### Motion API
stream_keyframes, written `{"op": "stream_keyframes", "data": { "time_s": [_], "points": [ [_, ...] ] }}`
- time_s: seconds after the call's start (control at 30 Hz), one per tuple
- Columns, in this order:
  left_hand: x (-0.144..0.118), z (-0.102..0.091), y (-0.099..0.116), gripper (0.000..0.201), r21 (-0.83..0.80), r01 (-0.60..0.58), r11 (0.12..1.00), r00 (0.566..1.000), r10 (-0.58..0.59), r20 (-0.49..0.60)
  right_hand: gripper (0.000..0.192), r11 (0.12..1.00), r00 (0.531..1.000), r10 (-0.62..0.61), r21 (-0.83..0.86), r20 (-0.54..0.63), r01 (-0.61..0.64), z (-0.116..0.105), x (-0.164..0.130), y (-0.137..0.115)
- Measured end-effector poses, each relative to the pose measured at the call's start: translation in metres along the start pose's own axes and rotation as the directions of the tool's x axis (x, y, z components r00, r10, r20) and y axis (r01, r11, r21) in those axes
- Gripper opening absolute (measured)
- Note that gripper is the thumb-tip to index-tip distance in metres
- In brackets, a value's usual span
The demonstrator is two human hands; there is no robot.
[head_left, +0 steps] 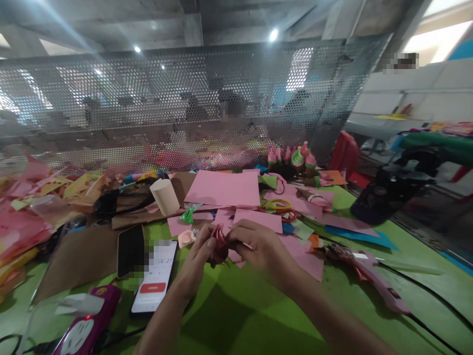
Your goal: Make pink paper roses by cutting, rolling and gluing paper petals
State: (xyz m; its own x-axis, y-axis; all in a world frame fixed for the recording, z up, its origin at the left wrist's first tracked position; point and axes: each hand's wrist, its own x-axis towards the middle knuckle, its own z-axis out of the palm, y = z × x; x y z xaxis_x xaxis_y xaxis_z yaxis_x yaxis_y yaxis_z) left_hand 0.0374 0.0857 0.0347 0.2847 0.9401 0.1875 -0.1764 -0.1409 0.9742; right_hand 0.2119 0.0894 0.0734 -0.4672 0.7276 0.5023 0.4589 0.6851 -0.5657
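Fingers of the left hand (198, 257) and right hand (260, 246) pinch a ruffled pink piece (219, 235) over the smooth green surface (229, 305), near flat pink sheets (223, 188) and right of a cream cylinder (165, 196).

The screen (155, 103) is presenting perforated metal with a sheen, while the table (221, 318) is showing a smooth, faintly glossy top. The swirl (220, 239) is displaying a ridged surface, and the sheets (223, 188) are appearing matt and smooth, resembling paper or foam. The power strip (110, 299) and glue gun (386, 289) are exhibiting smooth plastic; the dark phone (130, 251) is presenting glossy glass.
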Motion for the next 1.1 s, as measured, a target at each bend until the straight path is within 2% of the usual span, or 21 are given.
{"op": "stream_keyframes", "data": {
  "time_s": [0.1,0.2,0.53,0.7,0.93,1.1],
  "points": [
    [0.0,-0.001,0.0,0.035,0.001,0.014,1.0,0.998,-0.014,-0.057,0.025,0.999,1.0,0.019,0.047,0.001,-0.019,0.0,0.001,0.003],
    [-0.001,-0.001,-0.002,0.039,-0.019,0.073,0.997,0.992,-0.075,-0.102,0.025,0.996,1.0,0.019,0.083,0.012,-0.02,0.0,0.001,0.005],
    [-0.002,-0.001,-0.01,0.054,-0.05,0.157,0.986,0.981,-0.162,-0.105,0.022,0.997,0.998,0.051,0.063,0.026,-0.053,-0.003,0.001,0.01],
    [-0.001,-0.002,-0.007,0.046,-0.003,0.112,0.994,0.992,-0.112,-0.061,0.024,0.991,0.997,0.078,0.108,-0.003,-0.077,-0.001,0.002,0.008],
    [0.0,-0.004,-0.013,0.034,-0.009,-0.075,0.997,0.996,0.075,-0.045,0.02,0.982,0.997,0.071,0.177,-0.001,-0.069,-0.002,0.002,0.004],
    [-0.003,-0.006,-0.014,0.031,-0.001,-0.098,0.995,0.994,0.098,-0.048,0.017,0.981,0.999,0.036,0.191,-0.015,-0.032,-0.004,0.001,0.001]
  ]
}}
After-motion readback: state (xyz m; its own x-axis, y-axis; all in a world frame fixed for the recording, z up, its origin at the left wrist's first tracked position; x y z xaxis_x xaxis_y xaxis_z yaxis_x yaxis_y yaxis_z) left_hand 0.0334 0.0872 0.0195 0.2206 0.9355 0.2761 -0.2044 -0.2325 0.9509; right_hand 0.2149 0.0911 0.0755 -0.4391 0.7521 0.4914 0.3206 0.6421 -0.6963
